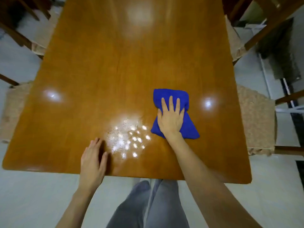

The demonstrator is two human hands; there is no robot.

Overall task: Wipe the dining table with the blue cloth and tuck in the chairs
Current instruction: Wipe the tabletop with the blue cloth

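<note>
A glossy brown wooden dining table [115, 66] fills the view. The blue cloth [189, 129] lies bunched on its right half. My right hand [171, 119] presses flat on the cloth with straight fingers. My left hand [93, 160] rests flat on the table by the near edge, holding nothing. Between the hands shines a patch of bright glints [128, 139] on the wood. Four wooden chairs with beige padded seats stand at the sides: near right [256, 122], far right [236, 41], near left [14, 111], far left [39, 46]. Their seats stick out from under the table.
A pale tiled floor [41, 195] surrounds the table. My legs in grey trousers [148, 206] stand at the near edge. A dark object and white metal bars [283, 66] sit on the floor to the right, beyond the chairs.
</note>
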